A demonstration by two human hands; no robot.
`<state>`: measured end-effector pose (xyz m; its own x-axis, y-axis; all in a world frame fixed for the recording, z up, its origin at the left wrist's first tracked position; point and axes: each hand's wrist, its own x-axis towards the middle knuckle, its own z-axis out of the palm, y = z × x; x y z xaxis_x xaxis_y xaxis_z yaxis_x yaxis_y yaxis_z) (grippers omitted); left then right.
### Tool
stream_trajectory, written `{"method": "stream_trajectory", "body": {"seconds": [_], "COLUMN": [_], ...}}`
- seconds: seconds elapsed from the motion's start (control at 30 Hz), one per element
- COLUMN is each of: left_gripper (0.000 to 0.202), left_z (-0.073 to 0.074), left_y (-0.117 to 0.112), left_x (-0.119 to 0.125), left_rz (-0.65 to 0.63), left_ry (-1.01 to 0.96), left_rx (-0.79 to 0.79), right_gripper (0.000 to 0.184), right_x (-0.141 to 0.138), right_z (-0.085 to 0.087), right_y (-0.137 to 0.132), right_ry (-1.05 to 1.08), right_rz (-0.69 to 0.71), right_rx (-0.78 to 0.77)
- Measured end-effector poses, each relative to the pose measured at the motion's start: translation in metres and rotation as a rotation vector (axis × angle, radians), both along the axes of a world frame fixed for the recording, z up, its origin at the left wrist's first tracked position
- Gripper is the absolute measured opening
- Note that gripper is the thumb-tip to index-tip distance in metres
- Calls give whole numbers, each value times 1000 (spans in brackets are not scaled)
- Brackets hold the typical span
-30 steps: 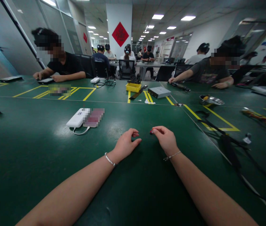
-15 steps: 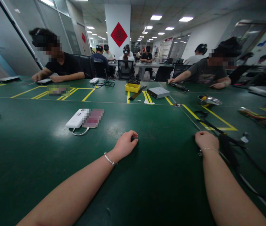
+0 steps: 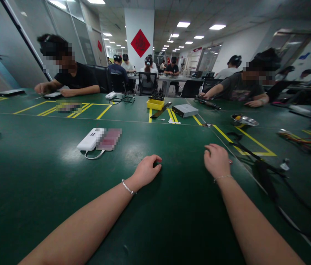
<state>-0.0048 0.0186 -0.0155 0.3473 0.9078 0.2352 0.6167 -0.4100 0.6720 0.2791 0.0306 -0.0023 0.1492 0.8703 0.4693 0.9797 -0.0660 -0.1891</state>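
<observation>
Head cam, wearer's POV, facing fwd & down over the green tabletop (image 3: 177, 206).
Lens sits above & behind both forearms, which come in from btm L and btm R; left hand (image 3: 147, 170) & right hand (image 3: 218, 160) show at mid dist., just below frame ctr. Tilt is shallow: tabletop fills approx. the lower 2/3, ceiling (image 3: 166, 16) along the top. Faces across to co-workers on the far side, L (image 3: 75, 77) & R (image 3: 242, 84), w/ pillar (image 3: 133, 22) near top ctr, well beyond. V. wide angle; L partition (image 3: 64, 40) leans outward.
</observation>
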Motion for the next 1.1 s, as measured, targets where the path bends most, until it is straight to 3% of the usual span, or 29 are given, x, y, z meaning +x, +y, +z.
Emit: {"method": "stream_trajectory", "body": {"seconds": [0.1, 0.2, 0.27, 0.37, 0.47, 0.63, 0.73, 0.9, 1.1], "left_gripper": [25, 32, 35, 38, 38, 34, 29, 26, 26], "left_z": [-1, -2, -3, -2, 1, 4, 2, 0, 2], "left_y": [1, 2, 2, 1, -1, -2, -1, 0, -1], "left_x": [1, 2, 3, 3, 2, 0, 0, 0, -1], "left_rz": [-4, -15, -23, -28, -32, -57, -78, -82, -96], "left_ry": [1, -10, -1, 20, 28, 39, 46, 65, 73], "left_rx": [14, 22, 12, -20, -53, -69, -63, -51, -42], "right_gripper": [37, 38, 41, 42, 39, 39, 43, 48, 34], "right_x": [-55, -96, -109, -107, -78, 6, 50, 79, 79], "right_z": [0, -6, -10, -12, -7, -4, -10, -19, -20], "right_y": [-8, -21, -28, -26, -14, 0, 0, -1, 3], "right_ry": [-39, -47, -48, -69, -92, -127, -105, 7, -22], "right_rz": [312, 512, 598, 655, 525, -39, -260, -317, -314], "right_rx": [-42, -134, -204, -272, -250, -162, -200, -356, -340]}}
